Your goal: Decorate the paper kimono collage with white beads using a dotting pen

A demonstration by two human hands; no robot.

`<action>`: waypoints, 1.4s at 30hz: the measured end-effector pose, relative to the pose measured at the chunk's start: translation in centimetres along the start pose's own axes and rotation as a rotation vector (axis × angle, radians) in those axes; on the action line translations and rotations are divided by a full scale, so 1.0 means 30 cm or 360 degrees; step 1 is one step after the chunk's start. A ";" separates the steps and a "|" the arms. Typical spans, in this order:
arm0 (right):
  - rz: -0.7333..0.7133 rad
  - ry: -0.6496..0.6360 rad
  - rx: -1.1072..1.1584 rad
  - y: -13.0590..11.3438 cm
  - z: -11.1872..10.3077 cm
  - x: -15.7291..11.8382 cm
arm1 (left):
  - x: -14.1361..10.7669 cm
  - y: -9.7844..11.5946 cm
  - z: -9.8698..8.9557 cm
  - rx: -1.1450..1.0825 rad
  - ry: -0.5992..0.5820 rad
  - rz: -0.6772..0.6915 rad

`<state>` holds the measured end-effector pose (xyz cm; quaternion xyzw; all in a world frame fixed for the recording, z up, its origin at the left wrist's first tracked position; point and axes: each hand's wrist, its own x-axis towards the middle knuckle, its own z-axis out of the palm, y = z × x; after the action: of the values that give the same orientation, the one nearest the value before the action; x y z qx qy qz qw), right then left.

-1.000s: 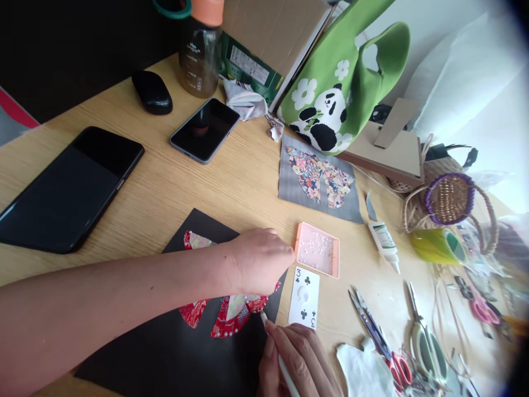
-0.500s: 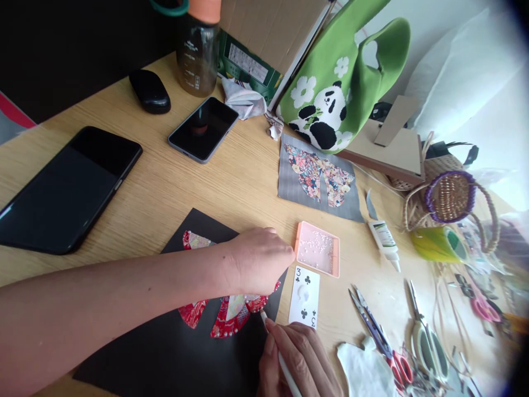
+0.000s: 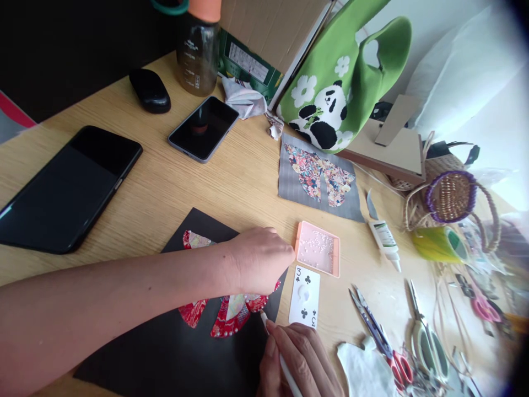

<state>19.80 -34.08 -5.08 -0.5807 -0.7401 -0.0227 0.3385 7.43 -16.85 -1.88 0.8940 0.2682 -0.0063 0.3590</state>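
My right hand (image 3: 300,358) is closed around a slim white pen-like stick (image 3: 285,368). Its tip touches or nearly touches the beaded right edge of a red patterned fabric piece (image 3: 235,320). That fan-like shape lies on a black sheet (image 3: 185,358), with small pearly beads along its rim. Across the sheet reaches my left arm; my left hand (image 3: 260,262) rests over the fabric, curled closed, and whatever its fingers hold is hidden. Just right of it are a shallow pink tray (image 3: 298,242) of tiny beads and a playing card (image 3: 297,309) bearing a white blob.
A glue bottle (image 3: 384,242), red-handled scissors (image 3: 378,331) and green-handled scissors (image 3: 427,336) lie to the right. Farther back are a floral cut-out on grey cloth (image 3: 289,182) and a green panda bag (image 3: 359,94). Phone (image 3: 202,129), tablet (image 3: 70,193), mouse (image 3: 149,91) and bottle (image 3: 198,55) occupy the left.
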 end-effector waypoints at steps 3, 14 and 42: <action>-0.0018 0.0032 0.0010 0.003 0.003 -0.004 | 0.001 0.000 0.000 0.0003 -0.0002 0.0002; -0.0067 0.0066 -0.0003 0.006 0.011 0.004 | -0.001 0.000 -0.001 0.0025 -0.0016 0.0017; 0.0134 0.0104 0.0064 -0.003 0.005 0.017 | 0.005 -0.002 -0.005 0.0030 -0.0040 0.0005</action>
<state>19.58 -33.62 -4.91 -0.6033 -0.7039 -0.0124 0.3747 7.52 -16.65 -1.84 0.8975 0.2622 -0.0195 0.3540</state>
